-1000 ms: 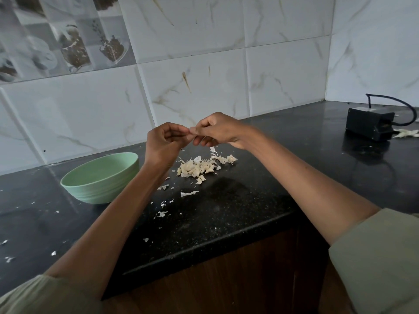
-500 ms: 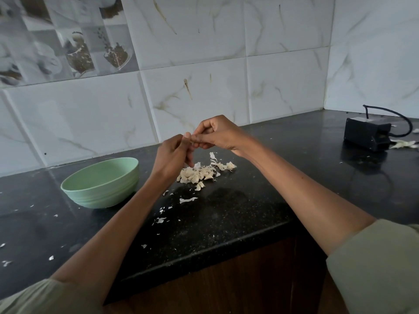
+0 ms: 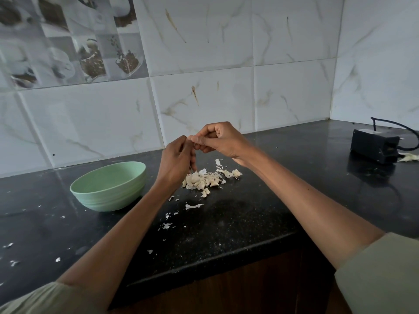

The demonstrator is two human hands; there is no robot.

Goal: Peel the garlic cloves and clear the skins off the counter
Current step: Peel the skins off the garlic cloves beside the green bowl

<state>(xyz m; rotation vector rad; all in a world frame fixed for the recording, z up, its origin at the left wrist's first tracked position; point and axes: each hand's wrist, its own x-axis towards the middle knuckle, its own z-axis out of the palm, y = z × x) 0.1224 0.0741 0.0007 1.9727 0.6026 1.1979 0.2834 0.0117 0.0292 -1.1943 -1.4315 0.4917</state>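
A heap of pale garlic cloves and papery skins [image 3: 205,177] lies on the black counter [image 3: 260,200]. Above its left end my left hand [image 3: 175,162] and my right hand [image 3: 217,139] meet fingertip to fingertip, both with curled fingers pinching a small garlic clove that the fingers almost hide. More loose skin flakes [image 3: 193,206] trail from the heap toward the counter's front edge.
A pale green bowl [image 3: 108,185] stands left of the heap, next to my left forearm. A black box with a cable [image 3: 375,146] sits at the far right by a scrap of skin [image 3: 409,157]. Tiled walls close the back and right.
Both hands stay joined on the clove, and the left hand has turned so its back faces me. The camera has tipped upward slightly, shifting the scene lower in the frame.
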